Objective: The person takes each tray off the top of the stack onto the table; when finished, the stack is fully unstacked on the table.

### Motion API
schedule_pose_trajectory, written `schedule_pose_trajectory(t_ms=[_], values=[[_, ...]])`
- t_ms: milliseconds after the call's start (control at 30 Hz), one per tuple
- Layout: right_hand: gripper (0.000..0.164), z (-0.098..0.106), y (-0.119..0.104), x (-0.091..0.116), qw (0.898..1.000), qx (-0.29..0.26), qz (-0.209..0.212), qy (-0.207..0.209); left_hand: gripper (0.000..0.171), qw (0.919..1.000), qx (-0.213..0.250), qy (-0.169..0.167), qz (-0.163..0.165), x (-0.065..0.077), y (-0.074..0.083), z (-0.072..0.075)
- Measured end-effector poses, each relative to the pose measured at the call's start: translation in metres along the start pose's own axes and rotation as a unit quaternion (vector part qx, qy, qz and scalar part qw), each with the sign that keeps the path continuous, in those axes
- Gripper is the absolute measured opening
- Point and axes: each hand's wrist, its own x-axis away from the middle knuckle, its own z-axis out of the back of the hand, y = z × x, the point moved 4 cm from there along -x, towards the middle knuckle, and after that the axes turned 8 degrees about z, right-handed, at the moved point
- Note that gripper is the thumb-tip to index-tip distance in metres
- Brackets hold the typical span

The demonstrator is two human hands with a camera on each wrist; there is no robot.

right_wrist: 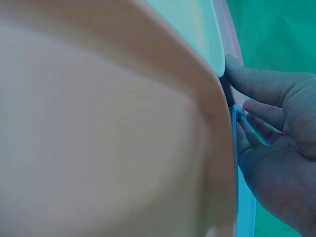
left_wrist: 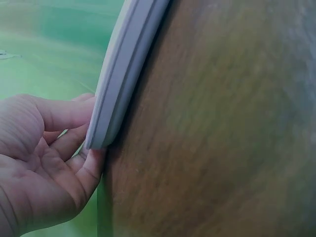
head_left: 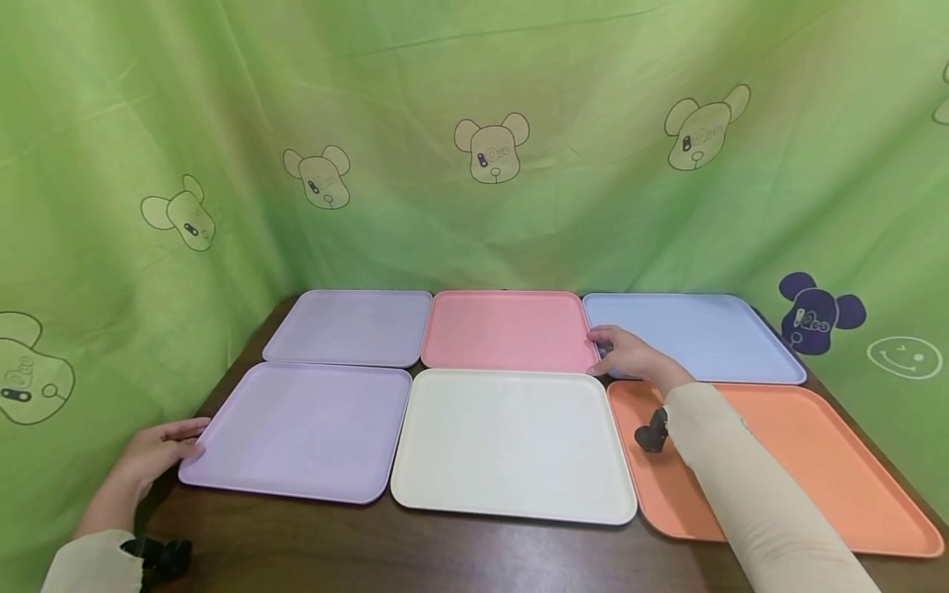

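Observation:
A light purple tray (head_left: 296,432) lies at the front left of the table. My left hand (head_left: 157,449) grips its left rim near the front corner; in the left wrist view the thumb and fingers (left_wrist: 64,121) meet the rim from either side. At the back middle lies a pink tray (head_left: 507,329). My right hand (head_left: 630,354) is at its front right corner, thumb and fingertips on the right rim, the palm over the edge of a blue tray (head_left: 689,329). In the right wrist view the thumb (right_wrist: 261,85) is beside the corner of the white tray (right_wrist: 197,29).
The trays lie in two rows, nearly edge to edge. A greyish purple tray (head_left: 352,325) is back left, a white tray (head_left: 511,445) front middle, an orange tray (head_left: 808,461) front right under my right forearm. Dark wooden tabletop (head_left: 445,548) shows in front. A green printed curtain (head_left: 415,222) surrounds the table.

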Motion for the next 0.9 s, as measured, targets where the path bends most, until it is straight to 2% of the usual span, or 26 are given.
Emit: schedule_pose_trajectory(t_ms=[233, 500, 733, 833, 900], values=[[0.082, 0.001, -0.004, 0.003, 1.000, 0.003, 0.002, 0.001, 0.057, 1.0000, 0.000, 0.002, 0.004, 0.000, 0.002, 0.001], [0.078, 0.002, -0.006, 0.005, 1.000, 0.021, 0.002, 0.003, 0.063, 0.9999, -0.005, 0.008, -0.011, -0.003, 0.012, -0.002], [0.077, 0.006, -0.018, 0.011, 0.999, 0.033, -0.009, 0.004, 0.063, 0.9996, -0.001, 0.009, -0.028, -0.012, 0.041, -0.011], [0.078, 0.006, -0.023, 0.013, 1.000, 0.026, -0.009, 0.000, 0.059, 0.9986, 0.018, -0.008, -0.050, -0.015, 0.058, -0.018], [0.077, 0.006, -0.025, 0.013, 1.000, 0.024, -0.007, 0.000, 0.058, 0.9979, 0.014, -0.024, -0.059, -0.018, 0.070, -0.024]])
